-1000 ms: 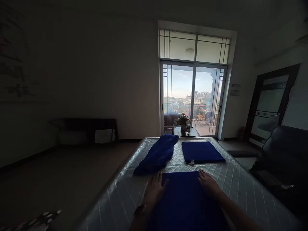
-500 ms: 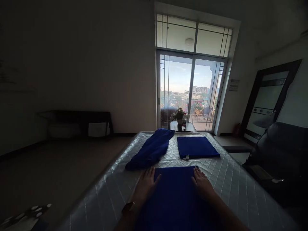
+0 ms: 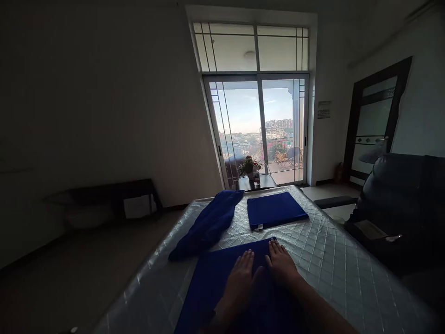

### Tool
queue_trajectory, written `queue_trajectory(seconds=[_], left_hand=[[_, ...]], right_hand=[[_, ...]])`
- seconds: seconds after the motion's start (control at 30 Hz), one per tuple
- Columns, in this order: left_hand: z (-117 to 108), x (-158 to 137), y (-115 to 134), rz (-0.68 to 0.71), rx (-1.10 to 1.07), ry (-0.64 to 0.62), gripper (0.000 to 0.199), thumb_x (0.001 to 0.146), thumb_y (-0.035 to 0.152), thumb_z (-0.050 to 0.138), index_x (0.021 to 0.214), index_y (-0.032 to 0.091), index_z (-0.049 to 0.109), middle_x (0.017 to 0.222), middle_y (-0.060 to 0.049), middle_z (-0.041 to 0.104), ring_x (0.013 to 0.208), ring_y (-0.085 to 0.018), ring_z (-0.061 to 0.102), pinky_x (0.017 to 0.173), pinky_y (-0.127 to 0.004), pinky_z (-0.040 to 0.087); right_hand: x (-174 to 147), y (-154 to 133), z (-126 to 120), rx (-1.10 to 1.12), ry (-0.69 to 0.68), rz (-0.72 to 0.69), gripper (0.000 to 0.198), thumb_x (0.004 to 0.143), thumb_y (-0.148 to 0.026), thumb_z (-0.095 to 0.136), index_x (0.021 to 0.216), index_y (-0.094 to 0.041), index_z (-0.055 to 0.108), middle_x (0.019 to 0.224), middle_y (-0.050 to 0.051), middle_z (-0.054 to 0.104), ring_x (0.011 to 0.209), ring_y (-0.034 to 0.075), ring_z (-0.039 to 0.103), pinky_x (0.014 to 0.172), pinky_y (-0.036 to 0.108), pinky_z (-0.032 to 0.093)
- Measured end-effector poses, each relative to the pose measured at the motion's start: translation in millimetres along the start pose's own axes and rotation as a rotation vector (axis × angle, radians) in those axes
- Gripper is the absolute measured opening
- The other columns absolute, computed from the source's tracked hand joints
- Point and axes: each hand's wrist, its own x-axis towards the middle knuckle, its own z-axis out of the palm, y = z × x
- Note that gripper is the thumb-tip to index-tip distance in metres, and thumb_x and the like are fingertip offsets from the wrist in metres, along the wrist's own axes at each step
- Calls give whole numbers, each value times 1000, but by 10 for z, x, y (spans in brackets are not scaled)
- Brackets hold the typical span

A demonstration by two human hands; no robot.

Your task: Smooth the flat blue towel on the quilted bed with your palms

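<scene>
A dark blue cloth lies flat and smooth on the quilted silvery mattress, close in front of me. My left hand rests palm down on the middle of this cloth, fingers stretched out. At its far right corner, my right hand lies flat with the fingertips along the edge. Beyond my hands is a neatly folded blue cloth with a small white tag. To its left sits a loose, rumpled blue cloth. The near part of the flat cloth is partly hidden by my forearms.
A small table with a potted plant and a bottle stands past the far edge, before a glass sliding door. On the right is a dark leather chair; on the left, a low dark bench by the wall.
My left hand has slid from the cloth's far left edge to its middle, nearer my right hand. My right hand stays at the far right corner. The view has tilted and shifted.
</scene>
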Motion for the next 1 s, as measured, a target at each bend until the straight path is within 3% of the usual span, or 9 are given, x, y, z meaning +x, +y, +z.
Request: queue_trajectory(seconds=[0.13, 0.27, 0.43, 0.67, 0.77, 1.0], left_hand=[[148, 313, 504, 124, -77, 16, 67, 104, 55, 21, 157, 17, 36, 162, -15, 42, 153, -28, 33, 125, -53, 32], [164, 433, 565, 89, -115, -2, 67, 105, 55, 18, 157, 16, 35, 161, -16, 43, 153, -28, 34, 124, -55, 33], [65, 239, 211, -36, -28, -64, 74, 102, 61, 17, 157, 15, 37, 164, -14, 38, 155, -27, 29, 127, -52, 28], [-254, -211, -648, -241, 119, -122, 70, 103, 54, 19, 158, 13, 34, 167, -10, 30, 156, -24, 25, 128, -44, 24], [-389, -398, -940, -323, 129, -101, 74, 102, 58, 18, 158, 12, 33, 167, -11, 30, 156, -27, 25, 127, -47, 24], [-432, -515, -1137, -390, 85, -58, 83, 99, 67, 22, 158, 8, 31, 168, -14, 29, 157, -29, 21, 127, -47, 25]], right_hand=[[21, 77, 69, -44, 7, -58, 66, 99, -31, 29, 159, -6, 23, 169, 13, 15, 157, 23, 11, 127, 40, 12], [21, 110, 92, -53, 22, -83, 66, 98, -29, 31, 160, -9, 24, 169, 10, 16, 157, 24, 13, 127, 41, 13], [14, 56, 40, 2, 36, -36, 64, 101, -33, 21, 158, -5, 28, 167, 13, 20, 157, 24, 14, 127, 42, 14], [-6, 6, -20, 27, 13, 0, 68, 101, -40, 19, 159, -3, 25, 168, 13, 18, 157, 22, 12, 127, 40, 11], [-6, 10, -8, 13, 17, 1, 68, 101, -40, 18, 158, -4, 26, 168, 13, 20, 157, 22, 12, 127, 39, 11], [31, 30, 43, -34, 30, -3, 69, 102, -43, 18, 158, -4, 27, 168, 13, 22, 157, 21, 13, 127, 39, 11]])
